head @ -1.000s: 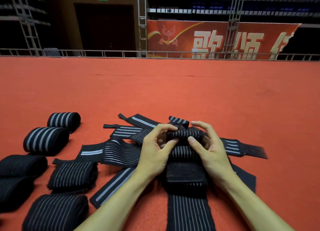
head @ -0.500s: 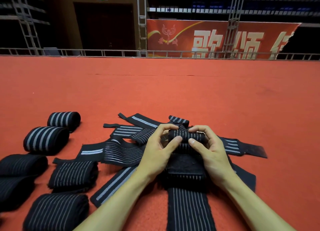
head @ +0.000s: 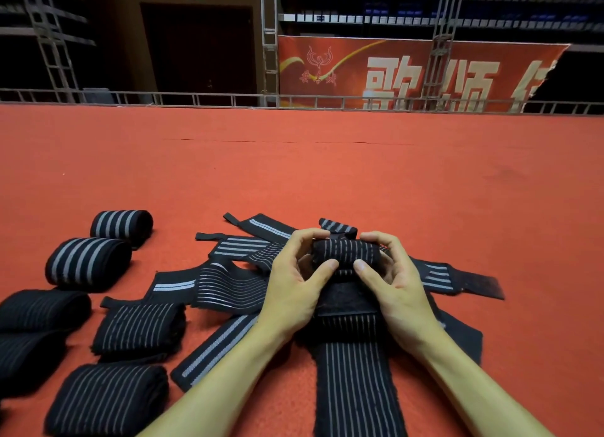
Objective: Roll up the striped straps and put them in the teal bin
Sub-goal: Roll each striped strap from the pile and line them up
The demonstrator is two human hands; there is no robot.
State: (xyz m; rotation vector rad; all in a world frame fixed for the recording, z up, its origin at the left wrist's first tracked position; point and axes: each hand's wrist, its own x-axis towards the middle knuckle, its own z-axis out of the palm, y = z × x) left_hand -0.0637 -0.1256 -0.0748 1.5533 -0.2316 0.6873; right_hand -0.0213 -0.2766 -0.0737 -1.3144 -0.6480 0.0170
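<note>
A black strap with thin grey stripes (head: 354,381) runs from the bottom edge up to a small roll (head: 346,252) at its far end. My left hand (head: 294,283) and my right hand (head: 397,286) grip that roll from either side, thumbs in front, fingers curled over the top. Under and around it lies a heap of loose striped straps (head: 228,281) on the red carpet. Several finished rolls (head: 88,263) lie at the left. No teal bin is in view.
Red carpet (head: 327,175) stretches far ahead to a low metal railing (head: 196,98). Beyond it stand scaffolding, a dark doorway and a red banner (head: 408,73). A black velcro patch (head: 346,301) on the strap lies just below the roll.
The roll between my hands has grown thicker and moved a little toward me along the strap. The striped length between the roll and the velcro patch has nearly gone.
</note>
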